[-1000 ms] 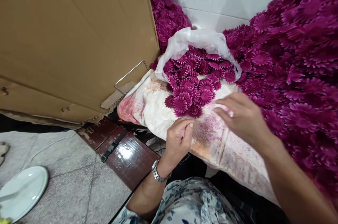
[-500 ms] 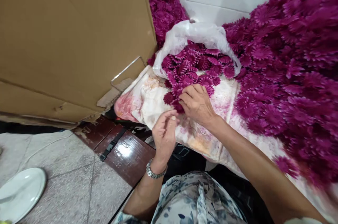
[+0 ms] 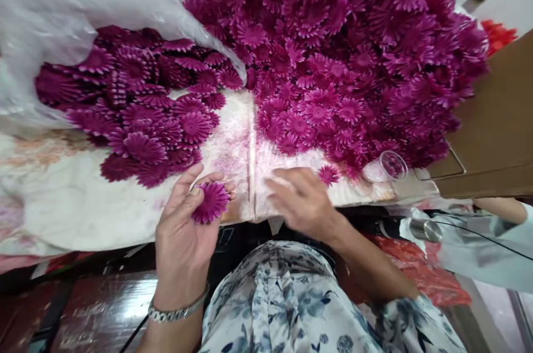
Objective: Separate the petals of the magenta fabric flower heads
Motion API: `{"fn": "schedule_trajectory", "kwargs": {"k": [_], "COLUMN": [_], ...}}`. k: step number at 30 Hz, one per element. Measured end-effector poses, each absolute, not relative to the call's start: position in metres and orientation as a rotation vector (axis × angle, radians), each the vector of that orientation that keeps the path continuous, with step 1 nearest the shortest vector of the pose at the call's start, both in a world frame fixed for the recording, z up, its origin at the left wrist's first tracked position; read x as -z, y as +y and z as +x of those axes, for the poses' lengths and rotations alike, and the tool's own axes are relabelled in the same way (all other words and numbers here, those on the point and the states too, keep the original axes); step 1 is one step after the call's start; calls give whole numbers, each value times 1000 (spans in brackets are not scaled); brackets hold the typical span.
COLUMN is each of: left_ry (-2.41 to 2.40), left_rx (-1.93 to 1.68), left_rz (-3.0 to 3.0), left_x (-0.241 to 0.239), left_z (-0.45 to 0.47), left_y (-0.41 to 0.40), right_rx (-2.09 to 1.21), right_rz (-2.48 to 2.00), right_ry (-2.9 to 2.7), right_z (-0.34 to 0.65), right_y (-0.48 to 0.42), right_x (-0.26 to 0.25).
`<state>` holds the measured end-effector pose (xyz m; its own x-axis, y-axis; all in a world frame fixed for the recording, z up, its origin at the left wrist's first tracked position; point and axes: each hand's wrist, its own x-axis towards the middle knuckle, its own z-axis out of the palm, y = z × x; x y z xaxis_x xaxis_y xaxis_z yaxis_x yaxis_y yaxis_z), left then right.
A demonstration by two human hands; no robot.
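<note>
A magenta artificial flower head [image 3: 211, 202] is held by its edge between the thumb and fingers of my left hand [image 3: 185, 231], its petals facing up. To its right, my right hand [image 3: 303, 200] hovers over the front of the cloth-covered table [image 3: 233, 159]. Its fingers are slightly blurred, loosely bent and apart, with nothing visible in them. Stacked flower heads [image 3: 145, 120] spill from a clear plastic bag [image 3: 45, 14] beyond my left hand. A large heap of magenta flowers [image 3: 333, 64] rises beyond my right hand. One single flower [image 3: 328, 174] lies at its front.
A clear plastic cup [image 3: 393, 166] lies tipped at the heap's right front. Cardboard [image 3: 495, 120] with a wire handle stands on the right. Another person's arm [image 3: 502, 208] shows at the right edge, near red plastic [image 3: 416, 264] below the table. Dark red boxes [image 3: 104, 308] are lower left.
The view has swung right, bringing the big heap to the middle. My right hand has left the stacked flowers by the bag. My left hand, earlier with nothing clearly in it, now holds a flower head.
</note>
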<state>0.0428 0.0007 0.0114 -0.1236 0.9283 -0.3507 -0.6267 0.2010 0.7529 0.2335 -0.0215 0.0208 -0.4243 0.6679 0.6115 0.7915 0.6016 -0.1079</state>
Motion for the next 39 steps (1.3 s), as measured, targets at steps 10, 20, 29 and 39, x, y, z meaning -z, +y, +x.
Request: {"fn": "schedule_trajectory", "kwargs": {"k": [10,20,29,39], "left_ry": [1017,945,808,753], "left_rx": [-1241,-1183,-1114,-1104], "left_rz": [429,488,520,395], "left_x": [-20,-17,-17,-6], "left_z": [74,96,113,137], "left_y": [-4,-7,-1,8], "right_rx": [253,765,249,37], "right_rz": [-1783,-1623,-1485,-1280], "right_ry": [-2080,-1620,-1896,-1941], "right_z": [321,350,305,246], "right_y": [-41,46,14,-14], "right_x": [8,-74,-51,14]}}
